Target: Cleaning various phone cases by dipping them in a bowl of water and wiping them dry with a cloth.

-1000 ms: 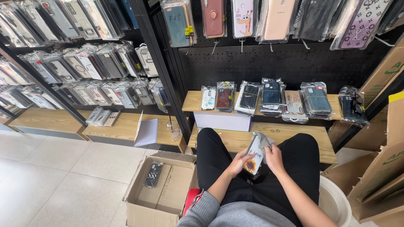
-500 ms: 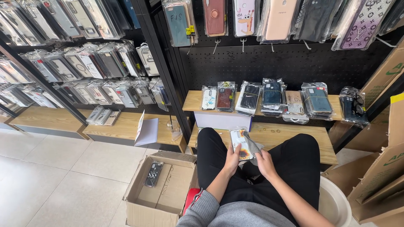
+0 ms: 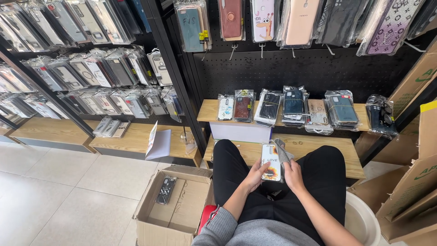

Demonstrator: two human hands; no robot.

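I sit with black trousers, holding a white phone case (image 3: 271,162) with an orange flame picture over my lap. My left hand (image 3: 256,175) grips its left edge and lower corner. My right hand (image 3: 292,174) holds its right edge, together with a grey cloth or clear wrapper (image 3: 283,151) that sticks up behind the case. The case faces me, upright.
An open cardboard box (image 3: 175,207) with one packaged case (image 3: 165,190) stands at my left knee. A two-step wooden shelf (image 3: 309,146) ahead carries several bagged cases (image 3: 293,107). Pegboard racks of cases hang above and left. Cardboard cartons (image 3: 416,182) and a white tub (image 3: 362,221) stand right.
The case was tilted to the right between both hands; now it is turned upright with its printed face toward me, and my hands sit slightly lower and closer to my lap.
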